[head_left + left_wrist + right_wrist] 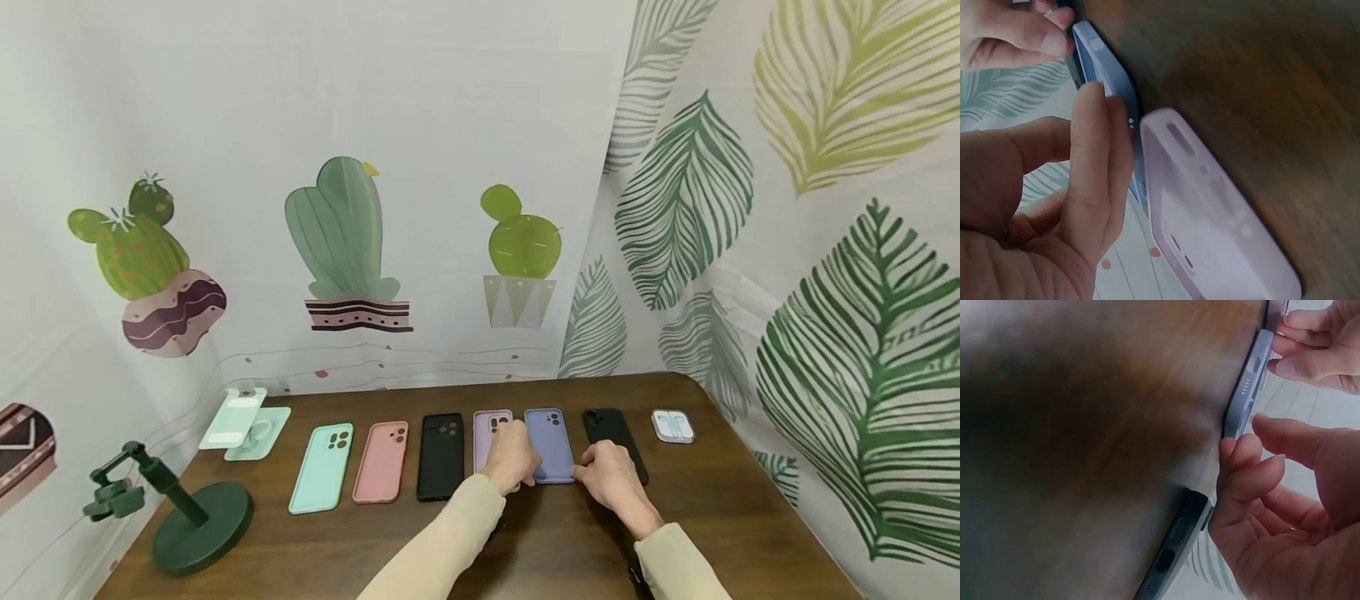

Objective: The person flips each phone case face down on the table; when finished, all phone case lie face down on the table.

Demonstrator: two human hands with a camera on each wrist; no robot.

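Note:
A periwinkle-blue phone case [549, 450] lies on the table between the two hands, its hollow side down. My left hand [513, 457] is at its left edge, fingers fairly straight and touching that side in the left wrist view. With bent fingers and thumb, my right hand [1285, 494] pinches the near right corner of the blue case [1247, 384]. A lavender phone case [1210, 219] sits just left of the blue one, partly covered by the left hand in the head view. Close to the right hand is a black phone or case [624, 442].
Farther left lie a black case [441, 458], a pink case [381, 462] and a mint case [321, 468]. A mint folding stand [258, 433] and a dark green stand [202, 529] occupy the left end. White boxed earphones [672, 426] lie at the right.

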